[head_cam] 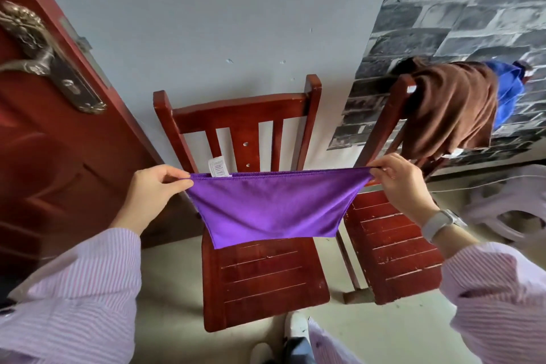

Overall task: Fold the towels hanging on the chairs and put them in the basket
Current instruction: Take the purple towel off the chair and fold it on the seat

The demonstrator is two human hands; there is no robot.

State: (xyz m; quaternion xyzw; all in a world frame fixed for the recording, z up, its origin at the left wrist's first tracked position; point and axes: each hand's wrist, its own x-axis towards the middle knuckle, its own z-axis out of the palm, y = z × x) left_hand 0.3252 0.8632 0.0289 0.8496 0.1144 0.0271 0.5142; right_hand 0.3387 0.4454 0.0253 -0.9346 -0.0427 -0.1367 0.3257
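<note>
A purple towel [270, 207] hangs folded in half in the air above the seat of the middle red wooden chair [239, 108]. My left hand [153, 189] pinches its top left corner, and my right hand [401, 183] pinches the top right corner, so the top edge is stretched taut. A white label [218, 167] sticks up near the left corner. On the back of the right chair [384, 233] hang a brown towel [449, 109] and, behind it, a blue towel [506, 91]. No basket is in view.
A red door [59, 156] with a metal handle [41, 59] stands at the left. A grey wall is behind the chairs, with brick-pattern wallpaper [458, 9] at the right. A pale plastic stool [514, 204] stands at the far right. My shoes [295, 331] show at the bottom.
</note>
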